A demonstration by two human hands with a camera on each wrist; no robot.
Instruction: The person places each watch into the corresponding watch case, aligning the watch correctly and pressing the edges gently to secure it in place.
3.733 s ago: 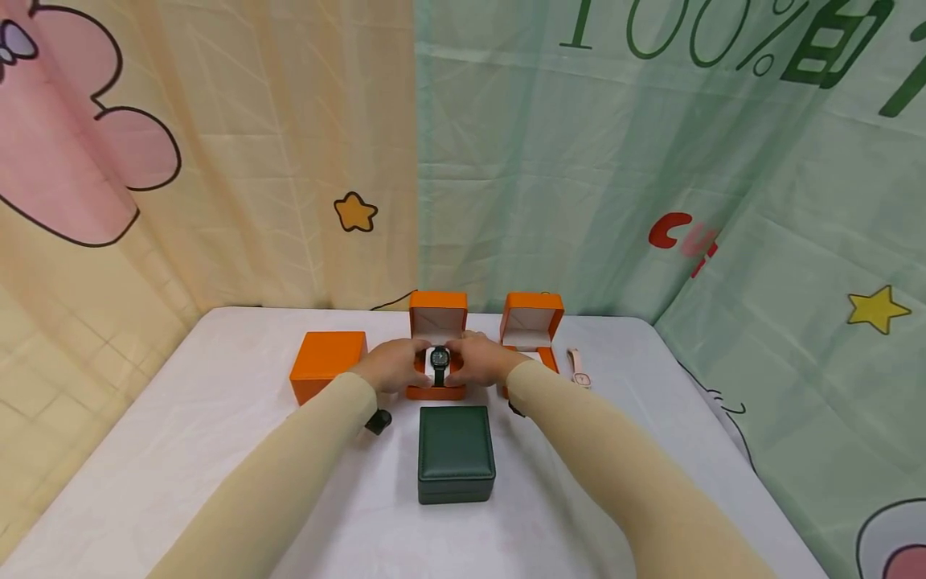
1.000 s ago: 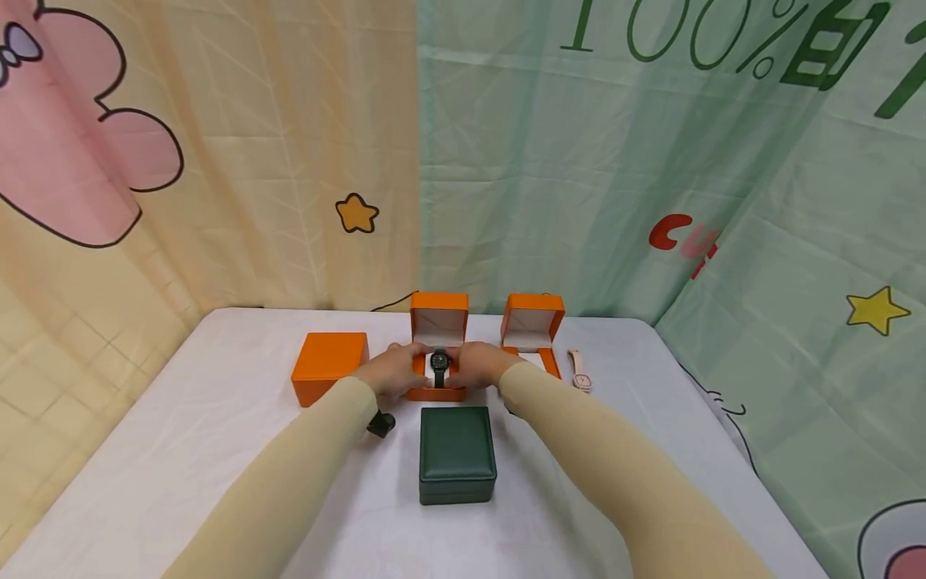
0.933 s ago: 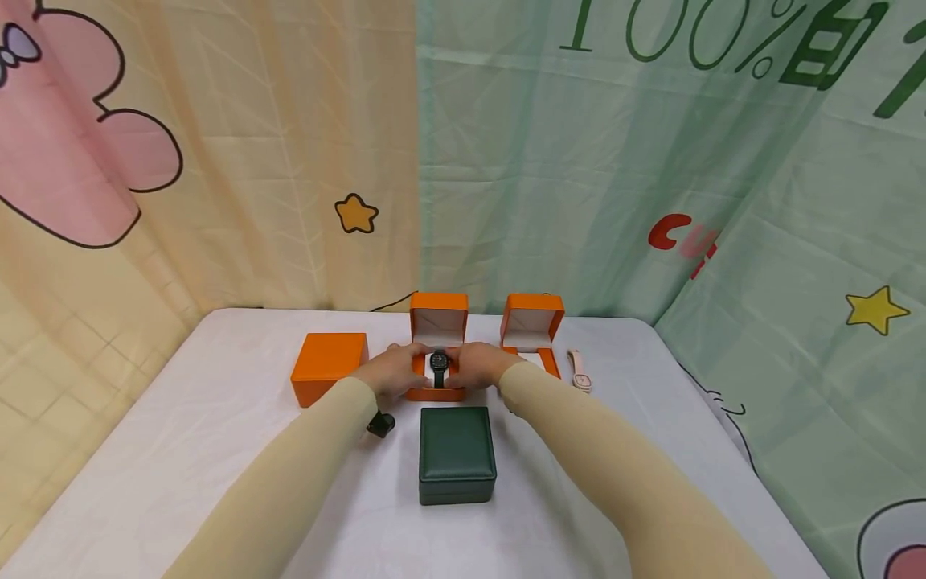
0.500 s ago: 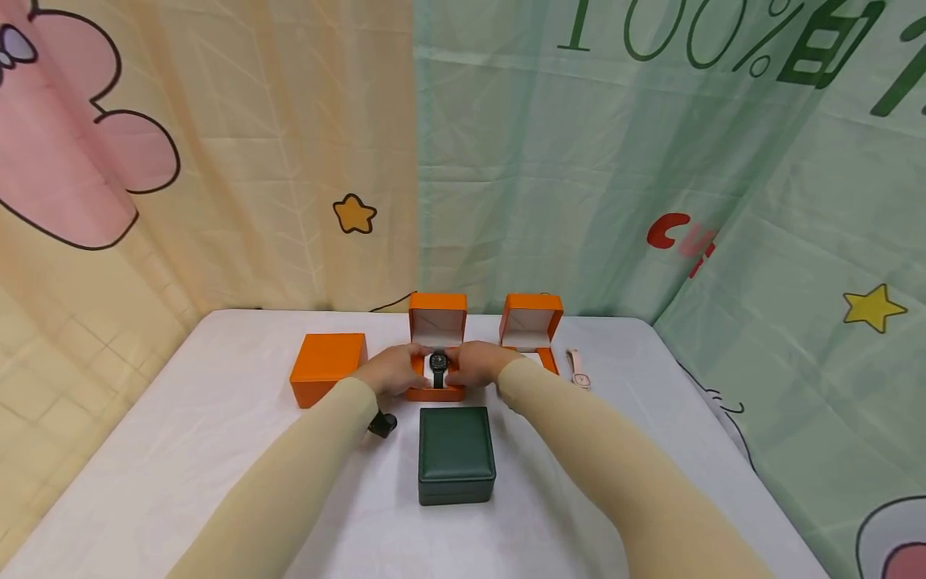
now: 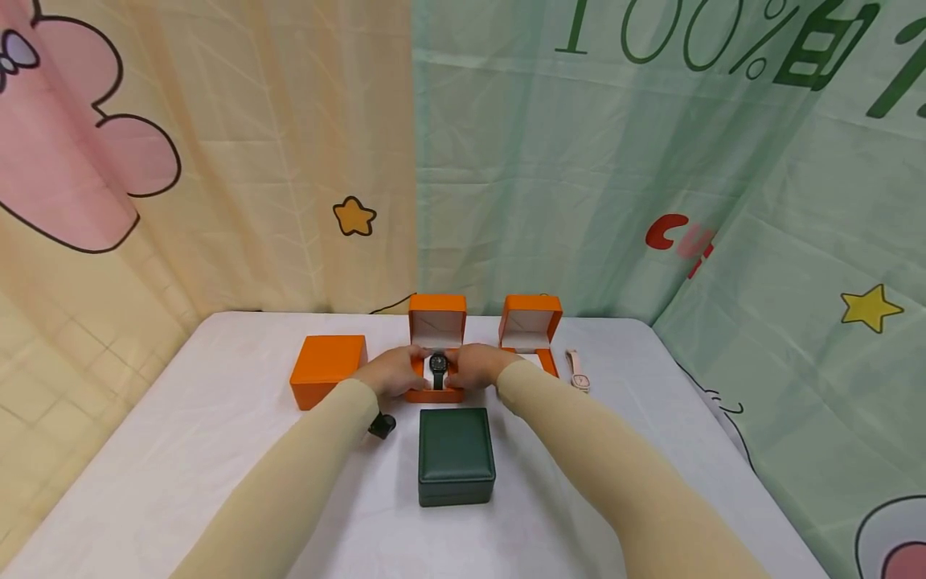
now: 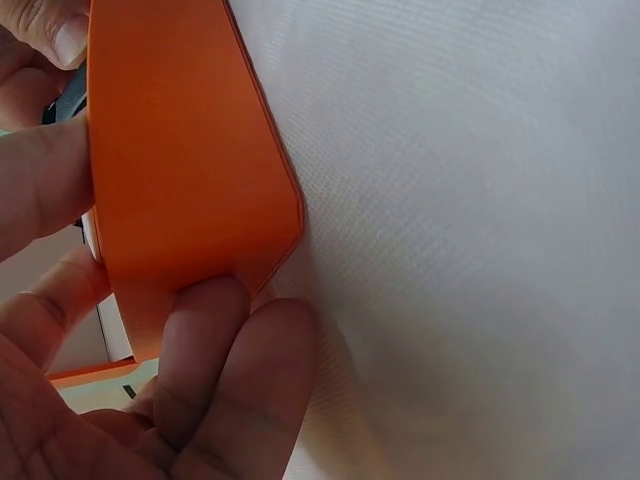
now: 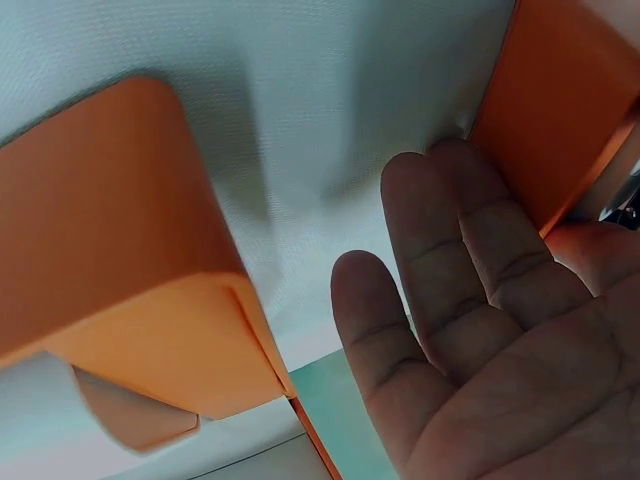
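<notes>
A black wristwatch [image 5: 438, 368] on a white cushion sits in the middle orange watch box [image 5: 437, 303], whose lid stands up. My left hand [image 5: 393, 371] holds the watch's left side, thumb and forefinger over the box rim. In the left wrist view, its other fingers [image 6: 205, 340] lie against the outside of the orange box [image 6: 190, 150]. From the right, my right hand [image 5: 477, 367] pinches at the watch too. Its other fingers [image 7: 420, 230] stretch out beside the box in the right wrist view, where only a sliver of the watch shows.
A closed green box [image 5: 456, 454] stands in front of the hands. To the left is a closed orange box [image 5: 329, 366]. Another orange box [image 5: 532, 304], lid raised, stands at the right, partly behind the right forearm. A pink watch [image 5: 579, 374] lies beside it.
Since the oldest frame the watch and cushion have sunk slightly in the box. The right hand's raised finger has come down. Over the last second both hands stay almost still.
</notes>
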